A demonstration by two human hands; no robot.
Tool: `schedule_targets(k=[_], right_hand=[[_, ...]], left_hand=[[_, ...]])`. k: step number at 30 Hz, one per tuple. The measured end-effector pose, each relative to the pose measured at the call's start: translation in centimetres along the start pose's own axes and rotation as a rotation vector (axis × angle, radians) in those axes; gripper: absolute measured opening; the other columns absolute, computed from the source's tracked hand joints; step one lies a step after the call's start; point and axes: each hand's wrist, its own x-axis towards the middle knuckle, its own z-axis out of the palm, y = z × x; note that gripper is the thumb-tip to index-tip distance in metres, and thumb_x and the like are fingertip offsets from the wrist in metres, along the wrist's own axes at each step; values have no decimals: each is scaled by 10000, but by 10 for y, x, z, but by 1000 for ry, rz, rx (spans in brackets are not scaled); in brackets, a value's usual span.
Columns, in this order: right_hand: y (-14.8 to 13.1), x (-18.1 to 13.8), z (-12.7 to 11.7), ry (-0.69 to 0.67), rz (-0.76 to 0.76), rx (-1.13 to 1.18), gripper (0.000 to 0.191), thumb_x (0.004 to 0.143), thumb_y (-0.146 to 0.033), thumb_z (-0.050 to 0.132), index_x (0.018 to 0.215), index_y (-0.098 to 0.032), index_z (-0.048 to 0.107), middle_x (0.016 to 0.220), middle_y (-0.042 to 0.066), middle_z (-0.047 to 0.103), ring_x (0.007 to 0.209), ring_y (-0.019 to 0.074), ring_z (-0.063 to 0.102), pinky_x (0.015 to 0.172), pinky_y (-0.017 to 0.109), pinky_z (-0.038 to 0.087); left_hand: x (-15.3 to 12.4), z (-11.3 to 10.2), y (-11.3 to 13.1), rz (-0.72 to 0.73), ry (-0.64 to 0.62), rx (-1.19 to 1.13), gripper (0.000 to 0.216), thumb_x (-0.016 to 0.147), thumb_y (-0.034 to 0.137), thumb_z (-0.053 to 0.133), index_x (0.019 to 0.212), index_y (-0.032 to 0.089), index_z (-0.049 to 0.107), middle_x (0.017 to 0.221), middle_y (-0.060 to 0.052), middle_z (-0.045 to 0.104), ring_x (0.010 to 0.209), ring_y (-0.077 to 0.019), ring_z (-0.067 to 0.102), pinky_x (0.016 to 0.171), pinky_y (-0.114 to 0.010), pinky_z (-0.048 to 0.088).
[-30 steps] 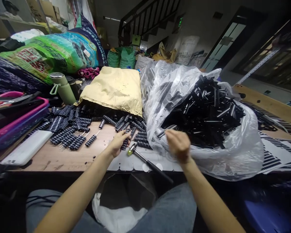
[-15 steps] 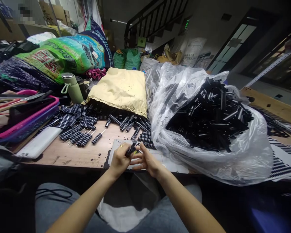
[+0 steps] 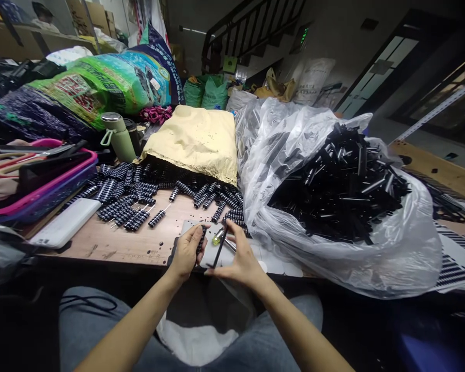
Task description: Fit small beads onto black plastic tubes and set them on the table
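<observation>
Our left hand closes around a dark patterned stick; our right hand pinches a thin black strip between thumb and fingers, near the table edge. Wood gives us room leftward to the white case. We cannot read the green sack's printing. Our right hand hides most of the hammer's handle.

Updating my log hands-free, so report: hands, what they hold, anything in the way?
Left hand: gripping dark patterned piece. Right hand: holding slim black strip. Hammer close behind strip, partly hidden.
</observation>
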Motion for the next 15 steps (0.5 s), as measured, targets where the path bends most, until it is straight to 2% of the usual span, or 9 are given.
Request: schedule_targets(k=[3,7,12,15], right_hand=[[-8,-7,-3,-162,-160,-115,1036,518,-398,760,1342,-179,171,1353,152,282,1274,288,261,1034,454,298],[-15,-5,1,-220,-267,-150,990,581,-272,717,1359,-184,112,1383,134,255,1299,256,224,1074,425,244],[-12,-2,7,-238,-267,-171,1004,558,-238,717,1358,-175,112,1378,140,257,1298,250,225,1069,411,260],[-10,-1,10,-242,-250,-171,991,560,-219,703,1353,-170,110,1381,150,243,1300,247,221,1063,407,268]], left_hand=[[1,2,2,-118,-5,-95,522,745,542,496,1120,178,491,465,94,395,284,-25,286,286,-129,214],[0,5,0,-233,7,-141,524,723,545,510,1071,155,534,403,100,381,254,-32,274,268,-136,200],[1,9,-2,-142,140,-160,411,666,458,612,919,134,617,502,34,526,368,-70,445,345,-178,335],[-2,13,0,-156,139,-186,420,657,448,627,928,127,616,536,18,558,402,-104,507,388,-213,399]])
